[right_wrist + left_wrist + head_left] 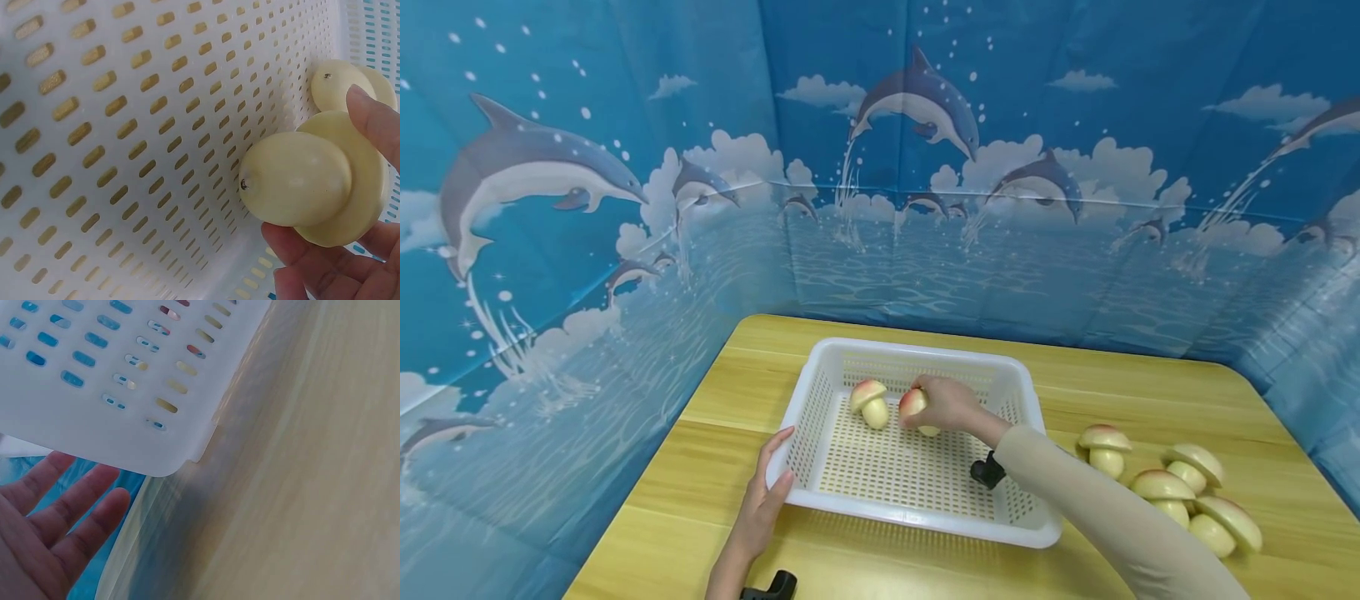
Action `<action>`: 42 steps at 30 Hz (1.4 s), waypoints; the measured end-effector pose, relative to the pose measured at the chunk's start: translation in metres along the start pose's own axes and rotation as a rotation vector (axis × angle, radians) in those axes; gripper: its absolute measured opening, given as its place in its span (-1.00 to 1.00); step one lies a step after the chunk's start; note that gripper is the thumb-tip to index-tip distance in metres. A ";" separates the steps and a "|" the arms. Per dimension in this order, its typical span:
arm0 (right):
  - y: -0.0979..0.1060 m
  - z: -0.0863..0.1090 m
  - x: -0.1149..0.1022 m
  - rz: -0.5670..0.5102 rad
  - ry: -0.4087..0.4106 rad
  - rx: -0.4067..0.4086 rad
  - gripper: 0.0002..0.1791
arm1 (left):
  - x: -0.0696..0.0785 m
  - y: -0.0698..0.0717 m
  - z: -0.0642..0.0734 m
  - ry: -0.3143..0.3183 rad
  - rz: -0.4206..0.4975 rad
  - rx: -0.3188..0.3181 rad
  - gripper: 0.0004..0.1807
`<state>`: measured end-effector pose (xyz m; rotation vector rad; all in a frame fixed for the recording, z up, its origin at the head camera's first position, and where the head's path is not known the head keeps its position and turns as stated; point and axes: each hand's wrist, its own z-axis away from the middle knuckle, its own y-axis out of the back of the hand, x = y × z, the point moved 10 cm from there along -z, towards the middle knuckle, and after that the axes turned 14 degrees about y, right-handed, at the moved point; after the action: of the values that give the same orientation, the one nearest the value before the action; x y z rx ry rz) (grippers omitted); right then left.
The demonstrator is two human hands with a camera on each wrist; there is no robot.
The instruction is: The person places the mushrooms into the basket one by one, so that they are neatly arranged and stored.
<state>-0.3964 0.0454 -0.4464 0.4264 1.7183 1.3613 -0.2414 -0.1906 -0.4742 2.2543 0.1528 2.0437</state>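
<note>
The held mushroom (912, 406) is inside the white basket (917, 518), near the middle of its far half. Whether it touches the perforated floor or is slightly above it, one cannot tell. The right hand (951, 404) has a narrow grip on it: in the right wrist view the thumb is on one side of the cap and the other fingers are bent around the opposite side, while the pale stem points toward the camera.

Just beside it, on the left, another mushroom (870, 403) lies in the basket with no hand on it. Outside the basket, on its right, four mushrooms (1162, 492) form a loose group on the wooden table (640, 533). So one piece is placed, one is in the hand and four remain outside; the work seems to be in its earlier part, less than half done.

The left hand (760, 504) is at the near left corner of the basket. Its fingers are rather straight and spread, with a wide gap to the thumb; it seems to steady the basket more than to clasp it. Behind the table hangs a blue cloth (880, 267) with dolphins.
</note>
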 end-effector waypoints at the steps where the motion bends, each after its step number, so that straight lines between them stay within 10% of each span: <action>1: 0.000 0.000 0.000 0.001 -0.001 -0.001 -0.30 | 0.000 0.000 0.000 0.001 0.000 0.000 -0.43; 42: -0.003 -0.003 -0.001 0.051 -0.008 -0.025 -0.29 | 0.001 0.001 0.002 0.020 -0.005 0.003 -0.43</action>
<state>-0.3977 0.0416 -0.4486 0.4641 1.6927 1.4140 -0.2395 -0.1911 -0.4732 2.2338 0.1630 2.0650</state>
